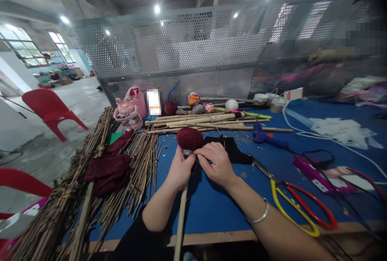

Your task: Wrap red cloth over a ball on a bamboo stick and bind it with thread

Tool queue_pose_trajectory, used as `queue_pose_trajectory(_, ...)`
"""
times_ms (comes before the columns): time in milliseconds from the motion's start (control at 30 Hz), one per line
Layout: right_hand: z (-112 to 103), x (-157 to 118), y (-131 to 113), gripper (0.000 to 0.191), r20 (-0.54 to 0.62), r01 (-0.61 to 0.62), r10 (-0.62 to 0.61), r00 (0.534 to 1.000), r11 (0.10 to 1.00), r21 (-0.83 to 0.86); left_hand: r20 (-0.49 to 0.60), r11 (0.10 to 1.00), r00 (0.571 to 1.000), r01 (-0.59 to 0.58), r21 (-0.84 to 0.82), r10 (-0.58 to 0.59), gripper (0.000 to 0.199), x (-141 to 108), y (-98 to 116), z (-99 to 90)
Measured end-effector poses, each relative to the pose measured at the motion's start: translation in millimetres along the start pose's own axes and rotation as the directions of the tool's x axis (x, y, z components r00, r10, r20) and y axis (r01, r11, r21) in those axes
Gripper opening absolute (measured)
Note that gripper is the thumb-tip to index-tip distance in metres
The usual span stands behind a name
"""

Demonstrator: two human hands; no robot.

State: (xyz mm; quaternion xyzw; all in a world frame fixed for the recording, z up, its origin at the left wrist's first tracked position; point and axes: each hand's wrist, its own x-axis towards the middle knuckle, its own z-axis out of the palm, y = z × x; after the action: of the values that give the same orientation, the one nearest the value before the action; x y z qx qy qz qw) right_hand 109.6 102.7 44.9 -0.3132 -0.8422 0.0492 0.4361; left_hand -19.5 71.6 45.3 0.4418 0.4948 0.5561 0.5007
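– Blue worktable (211,216), so where'd the maroon cloth-wrapped ball (190,138) sit?
– On the stick's (182,212) far end; left hand (180,167) clasped its neck, right hand (217,163) pinched the grey band (187,152).

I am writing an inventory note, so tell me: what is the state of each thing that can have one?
Maroon ball: cloth-covered, grey band around its neck
Left hand: closed around that neck
Right hand: fingertips pinched at the band
Stick: slanting below the ball
Scissors: lying down, blades apparently shut
Glue gun: lying down; power cannot be told
Maroon cloth: bunched on the twigs
Front pink bottle: upright
Far red chair: upright
Ceiling lights: lit
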Motion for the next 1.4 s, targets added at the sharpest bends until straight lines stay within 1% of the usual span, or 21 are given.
queue_pose_trajectory(100, 1.5, -1.1, 0.2, 0.023, -0.019, -0.03, 0.03, 0.999, 1.0, 0.004, -0.003, 1.0, 1.0, 0.005, -0.003, -0.006, 0.031, -0.9, 2.3, 0.6)
queue_pose_trajectory(233, 2.4, -2.1, 0.2, 0.019, -0.003, -0.02, 0.02, 1.0, 0.999, 0.025, -0.014, 1.0, 1.0, -0.007, 0.005, 0.007, 0.029, -2.1, 5.3, 1.6)
queue_pose_trajectory(400, 4.1, -0.7, 2.4, 0.012, -0.116, -0.044, 0.047, 0.992, 0.999, 0.026, -0.001, 1.0, 1.0, 0.016, -0.018, -0.016, 0.029, -1.9, 3.8, 2.4)
queue_pose_trajectory(467, 5.0, 0.1, 3.7, 0.012, -0.132, -0.023, 0.031, 0.991, 0.998, 0.058, 0.005, 0.999, 1.0, 0.028, -0.02, -0.028, 0.03, -1.8, 2.8, 2.8)
queue_pose_trajectory(533, 5.5, 0.3, 4.2, 0.007, -0.127, -0.016, 0.03, 0.991, 0.994, 0.107, 0.008, 0.999, 0.999, 0.043, -0.013, -0.042, 0.03, -1.9, 1.9, 3.0)
queue_pose_trajectory(567, 5.6, 0.1, 4.2, 0.005, -0.13, -0.042, 0.059, 0.99, 0.99, 0.131, 0.007, 0.999, 0.999, 0.045, -0.009, -0.045, 0.03, -1.9, 1.5, 3.0)
queue_pose_trajectory(633, 5.7, -0.8, 4.1, 0.012, -0.138, -0.149, 0.175, 0.975, 0.973, 0.179, 0.004, 0.999, 0.999, 0.039, 0.004, -0.039, 0.031, -1.9, 0.2, 2.6)
queue_pose_trajectory(700, 6.5, -1.8, 4.6, 0.016, -0.151, -0.267, 0.304, 0.941, 0.938, 0.223, -0.007, 0.999, 1.0, 0.022, 0.031, -0.022, 0.032, -1.5, -1.7, 1.6)
queue_pose_trajectory(767, 8.4, -2.2, 5.9, 0.012, -0.176, -0.325, 0.38, 0.908, 0.904, 0.279, -0.012, 0.999, 1.0, 0.005, 0.052, -0.005, 0.035, -0.7, -3.5, 0.4)
queue_pose_trajectory(800, 9.8, -2.1, 6.6, 0.021, -0.187, -0.334, 0.404, 0.895, 0.887, 0.319, -0.016, 0.999, 1.0, -0.009, 0.054, 0.01, 0.037, -0.2, -4.2, 0.0)
queue_pose_trajectory(833, 11.4, -1.7, 7.4, 0.036, -0.181, -0.336, 0.425, 0.887, 0.862, 0.379, -0.018, 0.998, 0.999, -0.026, 0.05, 0.027, 0.038, 0.1, -4.7, -0.1)
queue_pose_trajectory(867, 13.1, -1.2, 8.0, 0.05, -0.149, -0.336, 0.443, 0.884, 0.824, 0.457, -0.011, 0.998, 0.999, -0.039, 0.041, 0.039, 0.04, 0.4, -4.9, 0.1)
queue_pose_trajectory(933, 16.5, 0.0, 9.0, 0.07, -0.013, -0.351, 0.457, 0.889, 0.701, 0.621, 0.021, 0.999, 0.999, -0.041, 0.01, 0.041, 0.043, 0.3, -4.8, 1.3)
queue_pose_trajectory(1000, 19.3, 0.9, 10.2, 0.078, 0.125, -0.388, 0.449, 0.885, 0.56, 0.732, 0.058, 1.0, 0.998, -0.017, -0.019, 0.018, 0.046, -0.6, -4.3, 3.2)
queue_pose_trajectory(1067, 21.1, 1.5, 11.6, 0.078, 0.195, -0.422, 0.453, 0.87, 0.477, 0.771, 0.082, 0.999, 0.997, -0.005, -0.04, 0.008, 0.045, -2.1, -3.8, 5.2)
queue_pose_trajectory(1133, 21.9, 1.9, 13.1, 0.075, 0.215, -0.433, 0.462, 0.861, 0.442, 0.786, 0.081, 0.999, 0.996, -0.017, -0.038, 0.02, 0.044, -3.6, -3.5, 6.6)
queue_pose_trajectory(1200, 21.5, 2.6, 13.8, 0.071, 0.225, -0.429, 0.451, 0.864, 0.422, 0.799, 0.07, 0.999, 0.997, -0.029, -0.017, 0.03, 0.044, -4.8, -3.0, 7.3)
queue_pose_trajectory(1333, 18.5, 4.9, 12.9, 0.068, 0.24, -0.42, 0.42, 0.875, 0.414, 0.808, 0.056, 1.0, 0.998, -0.022, 0.015, 0.021, 0.05, -5.9, -0.3, 7.6)
queue_pose_trajectory(1400, 17.4, 6.0, 12.6, 0.07, 0.25, -0.431, 0.426, 0.869, 0.407, 0.806, 0.056, 1.0, 0.998, -0.022, 0.013, 0.021, 0.052, -6.0, 1.3, 7.7)
